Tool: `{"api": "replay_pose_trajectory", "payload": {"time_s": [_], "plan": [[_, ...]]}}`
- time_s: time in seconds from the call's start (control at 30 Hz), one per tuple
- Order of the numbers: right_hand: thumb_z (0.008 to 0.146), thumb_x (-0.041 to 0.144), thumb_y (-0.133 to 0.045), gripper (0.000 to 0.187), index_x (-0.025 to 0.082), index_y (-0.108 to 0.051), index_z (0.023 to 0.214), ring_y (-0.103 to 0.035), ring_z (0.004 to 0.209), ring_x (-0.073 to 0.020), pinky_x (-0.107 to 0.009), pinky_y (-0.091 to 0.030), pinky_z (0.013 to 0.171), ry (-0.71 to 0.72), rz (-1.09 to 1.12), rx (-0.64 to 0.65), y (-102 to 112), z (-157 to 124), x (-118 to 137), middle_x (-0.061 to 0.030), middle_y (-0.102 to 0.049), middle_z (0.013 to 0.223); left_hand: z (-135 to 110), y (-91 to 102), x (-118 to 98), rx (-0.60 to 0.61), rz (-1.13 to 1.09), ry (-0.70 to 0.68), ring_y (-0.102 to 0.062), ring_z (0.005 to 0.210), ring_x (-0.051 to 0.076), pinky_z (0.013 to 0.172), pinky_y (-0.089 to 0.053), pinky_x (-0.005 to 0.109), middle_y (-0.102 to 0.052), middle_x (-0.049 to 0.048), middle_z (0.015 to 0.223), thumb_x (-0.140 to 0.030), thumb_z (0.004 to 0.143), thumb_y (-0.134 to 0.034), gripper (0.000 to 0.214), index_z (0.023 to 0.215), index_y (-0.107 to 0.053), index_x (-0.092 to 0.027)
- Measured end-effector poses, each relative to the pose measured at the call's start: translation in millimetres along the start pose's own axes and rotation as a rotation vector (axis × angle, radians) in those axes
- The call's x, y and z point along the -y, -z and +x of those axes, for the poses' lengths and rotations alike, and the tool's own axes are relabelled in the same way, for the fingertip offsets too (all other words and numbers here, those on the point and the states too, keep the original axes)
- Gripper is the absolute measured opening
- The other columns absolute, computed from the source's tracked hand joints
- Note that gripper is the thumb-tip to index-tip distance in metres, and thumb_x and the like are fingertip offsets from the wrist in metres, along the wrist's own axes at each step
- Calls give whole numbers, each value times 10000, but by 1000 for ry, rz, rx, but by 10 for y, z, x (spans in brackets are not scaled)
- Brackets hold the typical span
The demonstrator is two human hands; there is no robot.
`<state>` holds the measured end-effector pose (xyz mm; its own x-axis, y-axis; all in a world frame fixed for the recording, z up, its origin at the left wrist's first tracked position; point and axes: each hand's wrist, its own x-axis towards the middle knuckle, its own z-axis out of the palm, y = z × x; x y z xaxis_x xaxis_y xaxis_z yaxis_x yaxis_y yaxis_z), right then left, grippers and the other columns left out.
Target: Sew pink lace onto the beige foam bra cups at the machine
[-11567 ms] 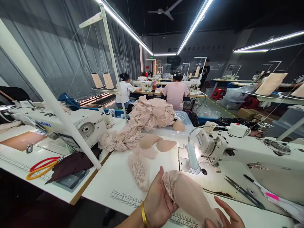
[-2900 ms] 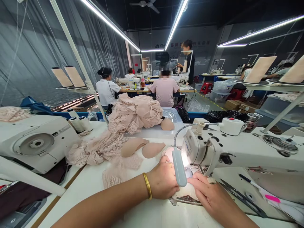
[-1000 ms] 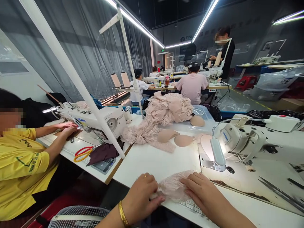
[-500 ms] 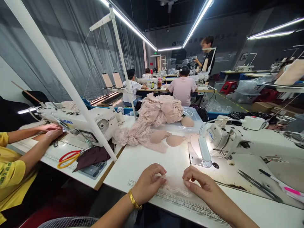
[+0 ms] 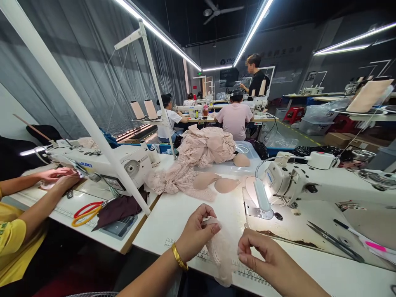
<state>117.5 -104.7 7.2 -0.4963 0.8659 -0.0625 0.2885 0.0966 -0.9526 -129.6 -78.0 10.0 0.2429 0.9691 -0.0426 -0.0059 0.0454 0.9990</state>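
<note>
A pale pink lace piece (image 5: pixel 220 251) dangles from my left hand (image 5: pixel 201 231), pinched between thumb and fingers, and its lower end drapes over the table's front edge. My right hand (image 5: pixel 261 253) is beside the lace on its right, a small gap between them. Its fingers are curled in towards the thumb, and I see nothing in them. Beyond my hands lie beige bra cups (image 5: pixel 227 185) and a heap of pink lace fabric (image 5: pixel 206 146). A sewing machine (image 5: pixel 280 179) with its lamp lit stands to the right.
Black tweezers (image 5: pixel 335 241) and a pink-marked white tool (image 5: pixel 365 239) rest near the machine. A ruler strip (image 5: pixel 252 277) runs along the table edge. To the left, a co-worker's hands (image 5: pixel 60 177) work at another machine, with red and yellow-handled scissors (image 5: pixel 88 213) nearby.
The lace was stretched between both hands along the ruler; now it hangs from my left hand alone. My right hand has let go. The view has shifted slightly.
</note>
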Motion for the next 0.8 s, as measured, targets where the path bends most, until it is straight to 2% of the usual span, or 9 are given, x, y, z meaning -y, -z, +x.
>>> {"api": "replay_pose_trajectory", "payload": {"time_s": [0.1, 0.2, 0.3, 0.37, 0.47, 0.57, 0.67, 0.73, 0.8], "plan": [[1021, 629, -515, 398, 260, -577, 885, -567, 937, -212, -313, -450, 837, 42, 93, -170, 26, -32, 25, -19, -639, 999, 17, 28, 13, 32, 12, 52, -421, 619, 69, 592, -342, 202, -521, -51, 783, -573, 708, -868, 560, 943, -547, -179], [1008, 689, -509, 447, 263, -540, 878, -555, 729, -179, -301, -433, 742, -36, 282, -327, -18, -7, 10, 22, -629, 752, 23, 56, 73, 115, 2, 170, -438, 615, 89, 571, -327, 205, -508, -51, 701, -647, 697, -848, 589, 878, -536, -180], [983, 723, -534, 471, 259, -528, 906, -333, 490, -116, -271, -318, 590, -133, 420, -419, -80, 83, -96, 108, -424, 501, 109, 111, 98, 213, 137, 234, -407, 565, 92, 526, -300, 209, -492, -57, 646, -692, 767, -756, 556, 860, -552, -183], [962, 751, -535, 507, 250, -537, 889, -247, 467, -94, -263, -250, 549, -164, 415, -461, -86, 171, -208, 122, -373, 493, 280, 159, 55, 241, 435, 106, -498, 621, 119, 567, -392, 226, -589, -20, 738, -647, 880, -650, 482, 955, -633, -171], [919, 754, -566, 517, 246, -539, 825, -299, 452, -92, -259, -226, 518, -170, 347, -500, -45, 304, -361, 104, -419, 509, 723, 183, -61, 157, 895, -167, -649, 943, 211, 845, -532, 332, -706, 81, 1101, -480, 971, -590, 406, 1232, -661, -178], [868, 757, -598, 509, 252, -552, 831, -398, 439, -118, -258, -247, 493, -147, 326, -502, -1, 384, -442, 83, -468, 513, 1241, 92, -127, 119, 1062, -260, -583, 1253, 286, 1093, -450, 420, -660, 143, 1331, -297, 939, -645, 412, 1330, -628, -170], [812, 805, -618, 566, 246, -573, 887, -388, 396, -103, -250, -230, 467, -117, 325, -491, 26, 410, -519, 80, -500, 555, 1619, -43, -107, 122, 1209, -276, -604, 1227, 304, 1108, -436, 458, -693, 167, 1246, -180, 930, -620, 295, 1213, -689, -140], [806, 829, -613, 598, 239, -573, 895, -330, 370, -85, -247, -206, 460, -101, 338, -490, 41, 417, -607, 94, -472, 531, 1737, -94, -83, 109, 1285, -260, -647, 1114, 288, 1039, -480, 469, -718, 145, 1107, -178, 952, -605, 161, 1058, -716, -131], [853, 821, -571, 586, 235, -568, 875, -357, 389, -95, -258, -261, 474, -67, 317, -525, 56, 426, -712, 94, -454, 513, 1755, -98, -73, 106, 1331, -264, -656, 1057, 259, 994, -502, 448, -716, 111, 1048, -188, 965, -608, 116, 976, -710, -135]]}}
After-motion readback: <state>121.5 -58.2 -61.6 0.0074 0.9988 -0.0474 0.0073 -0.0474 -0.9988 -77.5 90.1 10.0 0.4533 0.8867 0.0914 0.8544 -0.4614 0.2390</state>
